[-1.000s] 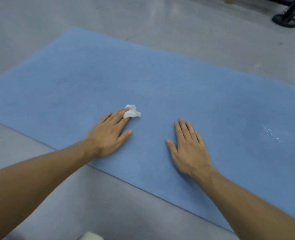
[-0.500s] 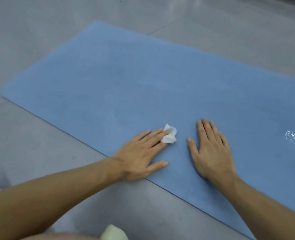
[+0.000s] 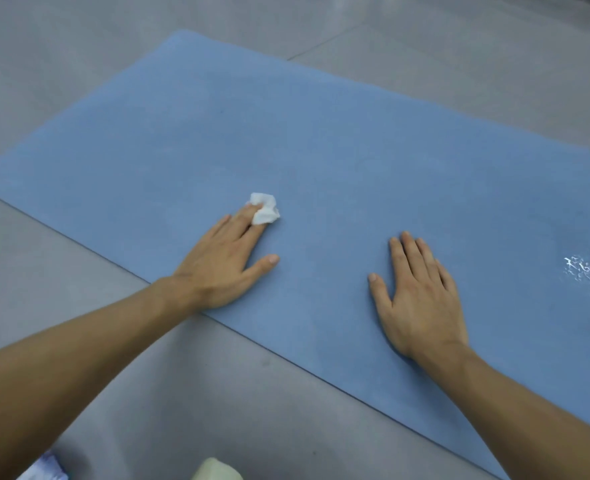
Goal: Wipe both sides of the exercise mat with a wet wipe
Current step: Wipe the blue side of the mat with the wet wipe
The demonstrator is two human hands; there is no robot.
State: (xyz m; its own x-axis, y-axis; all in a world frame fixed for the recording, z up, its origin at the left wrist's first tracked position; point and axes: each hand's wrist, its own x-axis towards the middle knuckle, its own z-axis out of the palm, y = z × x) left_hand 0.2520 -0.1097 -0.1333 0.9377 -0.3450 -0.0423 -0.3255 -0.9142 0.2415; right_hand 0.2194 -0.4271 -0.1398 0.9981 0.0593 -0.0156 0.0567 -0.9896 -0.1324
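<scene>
Pressing a wipe to the blue mat

Lying flat on the grey floor point(image 3: 459, 64), the blue exercise mat point(image 3: 321, 150) runs from the upper left of the view down to the lower right, with one rounded short end at the left. The left hand point(image 3: 222, 268) is laid palm down near the mat's near edge, its wrist just past that edge over the floor. Its fingers point(image 3: 241, 223) are stretched forward and close together, the thumb spread out to the side, and the fingertips press down on a small crumpled white wipe point(image 3: 265, 209) that sits on the mat's surface. The wipe sticks out ahead of the fingertips and to their right; it is pinned under the fingers, not closed in a fist.

The right hand point(image 3: 421, 299) rests palm down on the mat too, well apart from the left, fingers straight and nearly together, thumb out. It holds nothing.

Further right on the mat, a wet shiny patch point(image 3: 588, 275) catches the light. At the bottom edge of the view, a pale rounded object point(image 3: 217, 471) and a bit of light patterned material point(image 3: 45, 469) show on the floor, too cut off to identify.
</scene>
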